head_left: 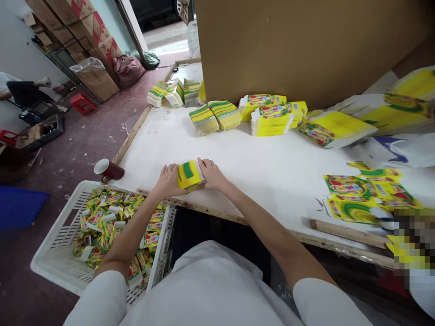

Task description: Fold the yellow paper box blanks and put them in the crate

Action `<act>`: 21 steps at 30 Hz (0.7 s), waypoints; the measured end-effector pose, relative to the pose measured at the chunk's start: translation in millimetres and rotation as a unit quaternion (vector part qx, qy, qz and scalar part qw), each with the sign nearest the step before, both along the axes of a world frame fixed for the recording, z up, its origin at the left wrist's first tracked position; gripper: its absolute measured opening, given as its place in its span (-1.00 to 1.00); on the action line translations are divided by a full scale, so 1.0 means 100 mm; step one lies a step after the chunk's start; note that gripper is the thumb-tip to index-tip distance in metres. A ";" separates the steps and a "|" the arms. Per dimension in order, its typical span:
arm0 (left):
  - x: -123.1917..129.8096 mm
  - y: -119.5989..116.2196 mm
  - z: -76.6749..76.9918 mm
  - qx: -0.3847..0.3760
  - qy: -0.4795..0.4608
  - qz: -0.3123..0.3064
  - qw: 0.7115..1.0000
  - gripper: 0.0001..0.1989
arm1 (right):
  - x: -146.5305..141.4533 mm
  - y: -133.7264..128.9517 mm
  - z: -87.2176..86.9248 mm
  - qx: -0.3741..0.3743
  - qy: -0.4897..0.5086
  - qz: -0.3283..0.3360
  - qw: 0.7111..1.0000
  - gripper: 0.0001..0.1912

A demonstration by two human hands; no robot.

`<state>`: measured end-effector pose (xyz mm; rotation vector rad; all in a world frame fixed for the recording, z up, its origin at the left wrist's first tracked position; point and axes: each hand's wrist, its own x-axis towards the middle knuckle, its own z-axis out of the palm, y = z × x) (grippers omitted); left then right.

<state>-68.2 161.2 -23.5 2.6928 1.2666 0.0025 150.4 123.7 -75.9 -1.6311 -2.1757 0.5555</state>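
Head view shows your two hands pressing a small yellow box (189,175) with a green stripe between them, near the front edge of the white table (238,154). Your left hand (168,180) cups its left end, fingers curled against it; your right hand (211,174) closes on its right end. Its long axis runs hand to hand, tilted slightly up toward the right fingers, green stripe facing up. Beyond your fingertips the tabletop is bare up to stacks of flat yellow-green cartons (217,116). Just left of your left fingers stands a dark red cup (109,170), and below that wrist a white crate (64,240) holds folded boxes. Print on the cartons is too small to read
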 end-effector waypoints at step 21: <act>0.04 0.25 -0.28 -0.036 -0.169 0.011 0.985 0.25 | -0.02 -0.05 0.10 -0.005 -0.047 -0.076 0.996 0.26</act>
